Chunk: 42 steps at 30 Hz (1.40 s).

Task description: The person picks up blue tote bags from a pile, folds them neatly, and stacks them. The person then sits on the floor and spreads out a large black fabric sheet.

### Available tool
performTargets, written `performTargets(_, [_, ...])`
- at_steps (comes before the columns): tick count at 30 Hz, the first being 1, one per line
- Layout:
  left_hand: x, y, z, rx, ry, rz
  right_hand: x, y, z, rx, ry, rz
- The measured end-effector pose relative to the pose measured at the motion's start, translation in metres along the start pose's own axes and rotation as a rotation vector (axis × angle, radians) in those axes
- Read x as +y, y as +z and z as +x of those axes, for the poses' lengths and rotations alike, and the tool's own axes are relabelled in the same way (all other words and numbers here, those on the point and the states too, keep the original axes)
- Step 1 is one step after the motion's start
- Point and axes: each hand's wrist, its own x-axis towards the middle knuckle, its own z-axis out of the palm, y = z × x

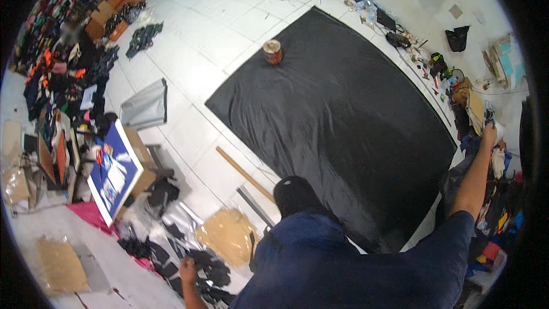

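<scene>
My right hand (pixel 489 135), at the end of an outstretched arm in a dark blue sleeve, reaches the clutter along the right wall. Its fingers look closed around a small greyish thing (pixel 489 111) that I cannot make out. My left hand (pixel 187 271) hangs low at the left with curled fingers, and nothing shows in it. Below it lie black fabric scraps (pixel 214 269). A large black sheet (pixel 366 114) is spread over the tiled floor in front of me, slightly wrinkled. On its far left part stands a round can (pixel 273 52) with a pale top.
A wooden stick (pixel 245 173) and a grey metal strip (pixel 255 206) lie left of the sheet. A blue board with a white frame (pixel 114 173) leans nearby. Heaped clothes (pixel 51 63) fill the left side; a folded grey mesh (pixel 144 106) and a brown plastic-wrapped package (pixel 227 236) are on the floor.
</scene>
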Motion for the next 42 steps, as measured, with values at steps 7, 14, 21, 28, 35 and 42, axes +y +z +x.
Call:
performTargets(7, [0.269, -0.141, 0.248, 0.121, 0.278, -0.083, -0.165, 0.034, -0.118, -0.094, 0.156, 0.296])
performTargets(14, [0.280, -0.117, 0.367, -0.238, 0.172, 0.077, -0.290, 0.032, -0.188, 0.026, 0.340, 0.193])
performTargets(21, [0.376, -0.146, 0.509, -0.440, 0.289, 0.342, -0.428, 0.044, -0.297, 0.005, 0.346, 0.215])
performTargets(28, [0.492, -0.181, 0.721, -0.522, 0.548, 0.575, -0.623, 0.069, -0.392, -0.131, 0.536, 0.176])
performTargets(35, [0.648, -0.324, 0.958, -0.233, 0.988, 0.817, -0.744, 0.116, -0.453, -0.216, 0.623, 0.182])
performTargets(42, [0.910, -0.264, 1.044, -0.219, 1.240, 0.479, -0.867, 0.209, -0.515, -0.363, 0.533, 0.277])
